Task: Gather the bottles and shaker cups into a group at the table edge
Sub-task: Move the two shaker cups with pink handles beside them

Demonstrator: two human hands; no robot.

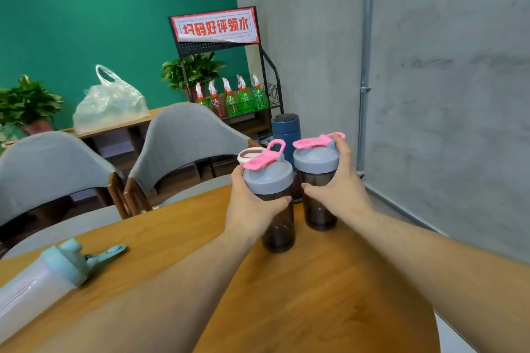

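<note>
Two dark smoked shaker cups with grey lids and pink flip caps stand side by side near the far edge of the wooden table (315, 281). My left hand (252, 209) grips the left shaker cup (279, 232) just under its lid. My right hand (338, 189) wraps the right shaker cup (318, 218) at its lid and upper body. Behind them stand a dark blue bottle (285, 129) and a pale pink-rimmed cup (249, 153), mostly hidden. A white shaker bottle with a mint lid (43, 281) lies on its side at the near left.
Two grey-backed chairs (183, 137) stand along the table's left side. A grey concrete wall (444, 94) runs close on the right. Beyond are a metal rack with green spray bottles (238, 97), a plastic bag (110, 103) on a shelf, and potted plants (28, 100).
</note>
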